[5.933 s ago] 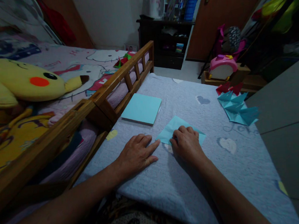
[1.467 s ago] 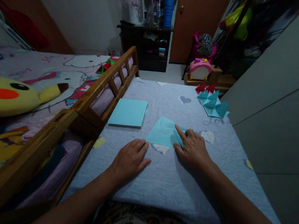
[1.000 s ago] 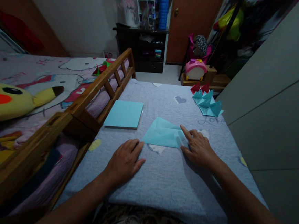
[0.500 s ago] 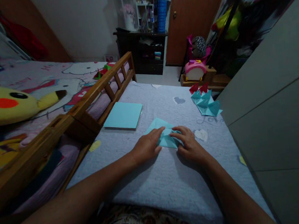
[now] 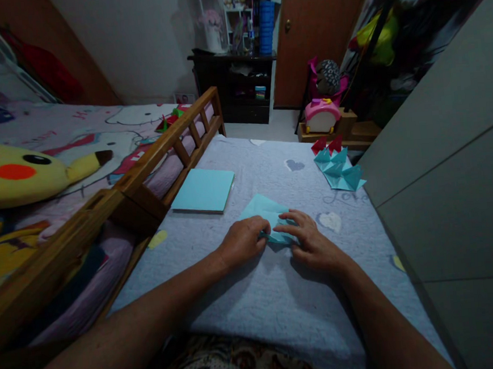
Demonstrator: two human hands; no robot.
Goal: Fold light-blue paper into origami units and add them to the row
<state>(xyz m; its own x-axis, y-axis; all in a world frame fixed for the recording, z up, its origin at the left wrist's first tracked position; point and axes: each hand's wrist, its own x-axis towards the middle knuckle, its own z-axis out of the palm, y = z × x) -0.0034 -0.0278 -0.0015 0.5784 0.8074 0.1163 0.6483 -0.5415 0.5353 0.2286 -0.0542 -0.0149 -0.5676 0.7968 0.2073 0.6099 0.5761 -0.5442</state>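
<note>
A folded light-blue paper sheet (image 5: 265,211) lies on the pale blue mattress (image 5: 281,295) in front of me. My left hand (image 5: 242,243) rests on its near left edge with fingers curled and pinching the paper. My right hand (image 5: 308,242) presses on the sheet's near right part, fingertips bent onto it. The two hands almost meet over the paper, hiding its near half.
A stack of light-blue square sheets (image 5: 203,189) lies to the left by the wooden bed rail (image 5: 151,163). Several folded blue and red paper pieces (image 5: 339,166) sit at the far right. A grey cabinet (image 5: 455,179) borders the right. A yellow plush toy (image 5: 19,171) lies on the bed.
My left hand moved from the mattress onto the paper's left edge and curled on it. My right hand shifted left onto the sheet. The paper looks folded smaller.
</note>
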